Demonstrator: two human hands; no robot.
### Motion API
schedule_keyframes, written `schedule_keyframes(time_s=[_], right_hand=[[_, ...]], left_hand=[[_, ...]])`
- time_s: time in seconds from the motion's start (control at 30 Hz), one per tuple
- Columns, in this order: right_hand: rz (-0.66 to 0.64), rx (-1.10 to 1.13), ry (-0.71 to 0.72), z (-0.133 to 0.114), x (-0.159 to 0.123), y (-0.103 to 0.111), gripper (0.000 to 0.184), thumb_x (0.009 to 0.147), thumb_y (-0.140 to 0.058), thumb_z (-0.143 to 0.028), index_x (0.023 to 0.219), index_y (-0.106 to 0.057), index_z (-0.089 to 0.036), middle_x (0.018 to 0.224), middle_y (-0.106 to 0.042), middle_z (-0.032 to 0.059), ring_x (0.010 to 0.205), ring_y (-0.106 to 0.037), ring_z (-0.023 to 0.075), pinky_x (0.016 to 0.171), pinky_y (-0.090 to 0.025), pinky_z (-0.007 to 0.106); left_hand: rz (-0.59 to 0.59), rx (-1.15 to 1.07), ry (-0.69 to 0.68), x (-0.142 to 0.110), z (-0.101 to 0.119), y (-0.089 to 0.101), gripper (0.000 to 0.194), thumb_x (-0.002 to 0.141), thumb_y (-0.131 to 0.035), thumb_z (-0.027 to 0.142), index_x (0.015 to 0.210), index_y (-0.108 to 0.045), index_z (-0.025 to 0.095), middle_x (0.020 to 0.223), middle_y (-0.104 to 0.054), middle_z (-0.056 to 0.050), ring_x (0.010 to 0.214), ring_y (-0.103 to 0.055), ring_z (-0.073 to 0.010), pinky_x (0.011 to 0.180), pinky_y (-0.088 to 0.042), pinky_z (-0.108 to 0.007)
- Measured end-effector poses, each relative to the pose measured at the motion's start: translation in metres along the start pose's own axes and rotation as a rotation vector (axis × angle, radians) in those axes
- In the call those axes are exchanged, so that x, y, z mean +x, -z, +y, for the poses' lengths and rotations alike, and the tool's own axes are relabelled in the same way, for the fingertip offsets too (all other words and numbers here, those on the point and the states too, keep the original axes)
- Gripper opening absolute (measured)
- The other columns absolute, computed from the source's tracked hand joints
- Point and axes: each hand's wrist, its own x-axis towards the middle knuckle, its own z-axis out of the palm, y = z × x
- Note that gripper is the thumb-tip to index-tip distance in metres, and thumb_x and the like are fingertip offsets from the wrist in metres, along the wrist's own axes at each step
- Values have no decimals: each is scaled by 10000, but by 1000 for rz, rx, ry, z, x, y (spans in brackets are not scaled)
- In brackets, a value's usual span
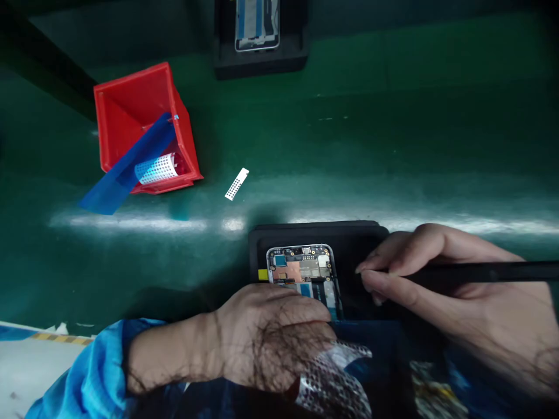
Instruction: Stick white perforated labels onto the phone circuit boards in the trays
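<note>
An opened phone [303,269] with its circuit board showing lies in a black foam holder [349,238] at the near edge of the green mat. My left hand [266,337] rests over the phone's lower half, fingers curled, with a perforated silver-white strip [336,378] under it. My right hand [458,291] grips a black stick tool [484,272] whose tip points left beside the phone's right edge.
A red bin [144,125] sits at the back left with a blue film strip [126,166] and a perforated liner sticking out. A small white perforated strip [236,184] lies on the green mat [393,145]. Another phone in a black holder [261,35] stands at the far edge.
</note>
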Motion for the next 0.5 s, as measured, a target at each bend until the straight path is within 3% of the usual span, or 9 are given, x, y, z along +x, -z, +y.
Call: schedule_keyframes(time_s=[0.17, 0.5], right_hand=[[48, -56, 34, -1, 2, -3, 167, 561, -614, -220, 548, -448, -231, 610, -586, -16, 555, -557, 138, 475, -483, 265], [70, -96, 43, -1, 0, -4, 165, 554, -621, -211, 546, -456, -213, 614, -570, -8, 565, -558, 131, 481, -476, 260]], left_hand=[[-155, -36, 16, 6, -1, 7, 193, 719, -377, 288, 839, -497, 194, 916, -568, 31, 739, -534, -96, 749, -461, -209], [-208, 33, -15, 9, -1, 11, 196, 729, -364, 268, 852, -498, 196, 942, -571, 26, 743, -534, -89, 779, -438, -197]])
